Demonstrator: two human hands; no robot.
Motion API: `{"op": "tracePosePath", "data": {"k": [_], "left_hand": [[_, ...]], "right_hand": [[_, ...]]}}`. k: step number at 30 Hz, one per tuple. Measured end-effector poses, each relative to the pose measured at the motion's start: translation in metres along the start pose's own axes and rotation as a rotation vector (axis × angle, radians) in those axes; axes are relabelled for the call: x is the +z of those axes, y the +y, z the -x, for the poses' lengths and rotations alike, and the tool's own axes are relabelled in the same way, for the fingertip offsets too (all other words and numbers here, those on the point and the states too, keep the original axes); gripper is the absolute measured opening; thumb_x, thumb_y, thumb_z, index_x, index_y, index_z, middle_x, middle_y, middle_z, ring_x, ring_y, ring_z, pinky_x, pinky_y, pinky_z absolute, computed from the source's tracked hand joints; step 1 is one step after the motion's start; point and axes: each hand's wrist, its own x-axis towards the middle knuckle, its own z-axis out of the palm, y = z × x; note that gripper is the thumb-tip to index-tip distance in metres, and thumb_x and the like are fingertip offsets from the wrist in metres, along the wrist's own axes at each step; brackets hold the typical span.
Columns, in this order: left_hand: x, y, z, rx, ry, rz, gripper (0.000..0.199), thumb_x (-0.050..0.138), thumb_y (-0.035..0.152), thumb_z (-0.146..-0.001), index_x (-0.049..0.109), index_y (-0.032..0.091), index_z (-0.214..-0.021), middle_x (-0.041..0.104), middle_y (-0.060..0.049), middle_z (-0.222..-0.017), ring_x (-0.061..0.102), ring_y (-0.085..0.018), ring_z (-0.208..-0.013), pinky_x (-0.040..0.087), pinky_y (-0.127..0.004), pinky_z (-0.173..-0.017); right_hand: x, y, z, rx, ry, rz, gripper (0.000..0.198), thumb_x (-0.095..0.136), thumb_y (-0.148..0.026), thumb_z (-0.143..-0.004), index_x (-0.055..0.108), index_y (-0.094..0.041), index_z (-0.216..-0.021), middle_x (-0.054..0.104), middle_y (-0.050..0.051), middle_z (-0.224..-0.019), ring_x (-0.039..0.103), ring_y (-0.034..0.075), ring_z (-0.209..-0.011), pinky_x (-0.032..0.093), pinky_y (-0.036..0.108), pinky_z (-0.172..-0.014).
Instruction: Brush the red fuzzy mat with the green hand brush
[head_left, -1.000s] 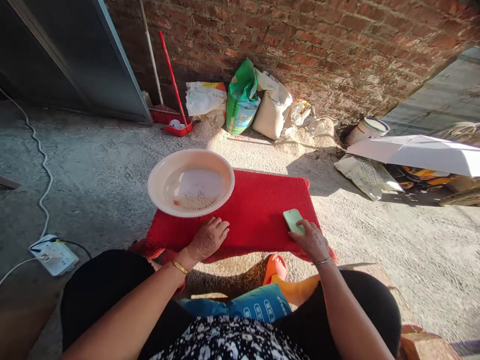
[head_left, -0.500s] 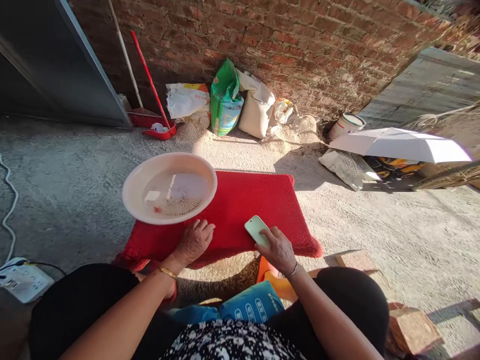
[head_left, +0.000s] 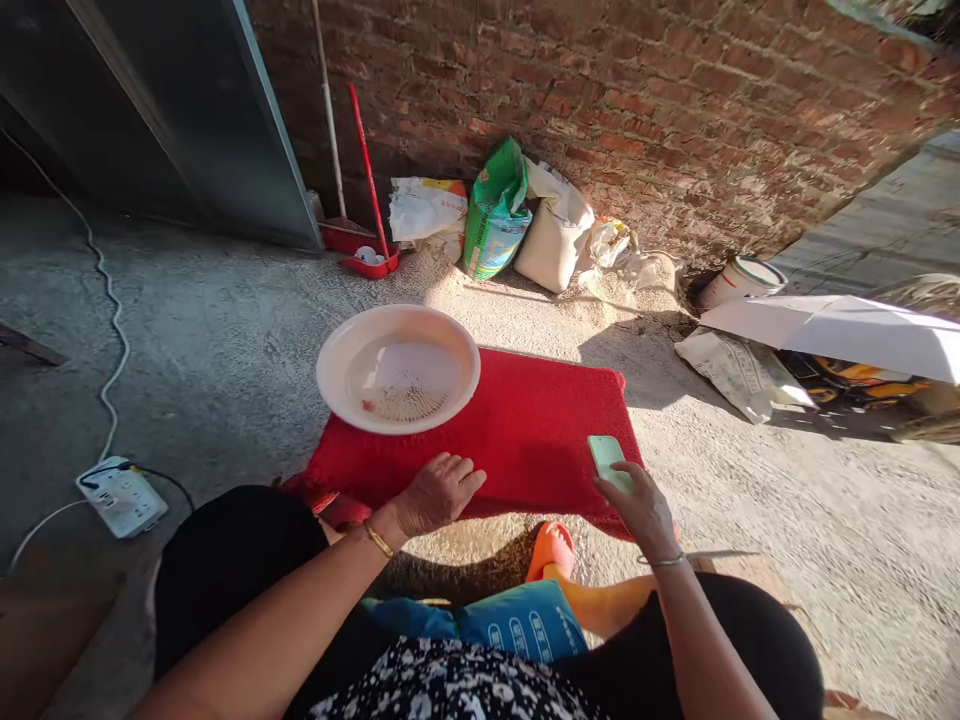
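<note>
Right hand point(head_left: 643, 508), lower right of centre: fingers grasping the near end of a slim, light-green, rounded-rectangle phone point(head_left: 604, 452), prob. b/c that end is closest & most of the face stays uncovered. Phone's at the right end of the rectangular tabletop w/ fuzzy red cloth cover point(head_left: 547, 400), mid-frame; can't tell if it lies flat or is a bit raised.

Left hand point(head_left: 442, 490), bottom centre: fingers released, loosely curled, nothing in them, by the tabletop's near edge, prob. just parked there; contact w/ cloth unclear.

Wide, round, pale-pink plastic basin point(head_left: 330, 365) w/ shallow clear water sits on the tabletop's left end, left of centre in frame. Opp. ends for basin & phone, prob. to keep the phone dry. Dark specks in basin: loose or printed, can't tell.

Upper centre: shiny green printed sack point(head_left: 499, 215) & plump beige sack point(head_left: 555, 235) stand at the rough red brick wall point(head_left: 600, 60), prob. for support. Flat white plastic power strip point(head_left: 124, 500), lower left, lies on the floor w/ cords plugged in, well apart from basin, sensible re: water.
</note>
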Motion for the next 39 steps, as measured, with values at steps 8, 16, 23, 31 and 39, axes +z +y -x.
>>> {"op": "tracePosePath", "data": {"k": [8,16,23,31,39], "left_hand": [[-0.030,0.035,0.001,0.312,0.205,0.109,0.011,0.048,0.020,-0.091,0.055,0.019,-0.100,0.056,0.000,-0.074,0.051,-0.015,-0.067,0.037,-0.032,-0.061],[-0.036,0.033,0.005,0.273,0.182,0.153,0.015,0.046,0.022,-0.091,0.056,0.018,-0.101,0.058,-0.001,-0.076,0.051,-0.015,-0.065,0.036,-0.033,-0.058],[-0.036,0.044,0.014,0.317,0.197,0.180,0.012,0.045,0.023,-0.092,0.056,0.019,-0.090,0.054,-0.001,-0.069,0.049,-0.015,-0.061,0.029,-0.032,-0.052],[-0.046,0.034,0.013,0.285,0.116,0.171,0.012,0.046,0.023,-0.091,0.056,0.018,-0.095,0.058,-0.003,-0.078,0.050,-0.016,-0.064,0.032,-0.033,-0.055],[-0.047,0.035,0.016,0.296,0.107,0.152,0.009,0.046,0.024,-0.092,0.053,0.018,-0.091,0.055,-0.001,-0.071,0.049,-0.016,-0.061,0.030,-0.032,-0.053]], "right_hand": [[0.069,-0.164,0.022,-0.817,-0.207,-0.061,0.020,0.060,-0.037,-0.084,0.063,-0.023,-0.099,0.057,0.003,-0.089,0.055,0.014,-0.077,0.042,0.024,-0.069],[0.081,-0.185,0.017,-0.753,-0.249,0.117,0.032,0.058,-0.047,-0.085,0.061,-0.025,-0.108,0.057,0.003,-0.092,0.056,0.016,-0.081,0.040,0.027,-0.070],[0.051,-0.138,0.012,-0.176,-0.100,0.224,0.041,0.055,-0.056,-0.082,0.057,-0.026,-0.110,0.059,0.004,-0.104,0.061,0.018,-0.081,0.037,0.026,-0.059],[0.088,-0.196,0.016,-0.256,-0.131,0.134,0.042,0.055,-0.057,-0.082,0.057,-0.028,-0.111,0.057,0.003,-0.103,0.061,0.019,-0.084,0.038,0.026,-0.061],[0.023,-0.085,-0.026,0.227,0.035,0.277,0.051,0.054,-0.060,-0.080,0.057,-0.025,-0.117,0.056,0.009,-0.109,0.060,0.025,-0.094,0.042,0.034,-0.071]]}}
